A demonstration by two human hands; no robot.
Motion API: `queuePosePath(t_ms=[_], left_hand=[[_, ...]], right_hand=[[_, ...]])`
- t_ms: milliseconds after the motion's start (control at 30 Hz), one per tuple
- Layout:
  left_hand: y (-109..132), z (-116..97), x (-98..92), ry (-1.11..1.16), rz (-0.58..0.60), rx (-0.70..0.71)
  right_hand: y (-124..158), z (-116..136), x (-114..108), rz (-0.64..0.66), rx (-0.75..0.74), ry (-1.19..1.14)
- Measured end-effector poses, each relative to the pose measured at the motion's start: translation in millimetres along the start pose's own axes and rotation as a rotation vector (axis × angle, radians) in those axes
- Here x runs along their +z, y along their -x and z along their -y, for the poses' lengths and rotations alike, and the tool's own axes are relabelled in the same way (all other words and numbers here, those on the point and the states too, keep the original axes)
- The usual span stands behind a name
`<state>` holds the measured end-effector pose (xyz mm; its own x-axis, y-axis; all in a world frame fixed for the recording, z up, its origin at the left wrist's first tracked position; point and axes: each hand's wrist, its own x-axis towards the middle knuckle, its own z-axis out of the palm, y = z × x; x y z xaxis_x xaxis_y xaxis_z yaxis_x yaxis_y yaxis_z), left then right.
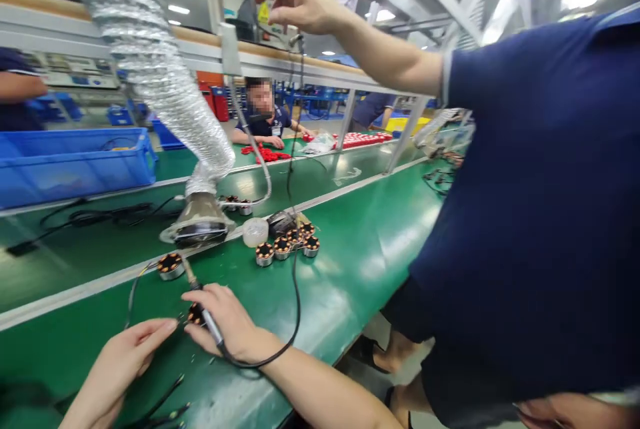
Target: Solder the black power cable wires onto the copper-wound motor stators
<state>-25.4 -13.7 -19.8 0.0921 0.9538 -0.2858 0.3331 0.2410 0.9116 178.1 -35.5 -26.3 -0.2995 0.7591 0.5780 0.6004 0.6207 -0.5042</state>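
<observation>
Our right hand [227, 325] is closed around the soldering iron [190, 275], whose long axis points up and left. The small stator [196, 314] lies on the green surface [350, 269] at this hand's fingertips; our left hand [127, 359], open, holds nothing, just beside it
</observation>
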Motion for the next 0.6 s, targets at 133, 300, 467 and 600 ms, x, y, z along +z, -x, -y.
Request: queuePosePath(t_ms=[133,300,467,600], left_hand=[[7.3,-11.4,2.9,0.023,0.042,-0.027],[8.2,-23.0,0.8,0.061,0.079,0.016],[11.5,-27.7,-1.7,0.033,0.114,0.079],[12.5,-24.4,-1.2,-0.014,0.155,0.119]], right_hand=[[-2.3,2.1,-0.6,-0.076,-0.021,-0.149],[-4.6,-1.6,9.8,-0.093,0.040,-0.324],[-7.1,-2.2,14.6,-0.097,0.022,-0.351],[-5.2,-1.5,15.1,-0.064,-0.032,-0.282]])
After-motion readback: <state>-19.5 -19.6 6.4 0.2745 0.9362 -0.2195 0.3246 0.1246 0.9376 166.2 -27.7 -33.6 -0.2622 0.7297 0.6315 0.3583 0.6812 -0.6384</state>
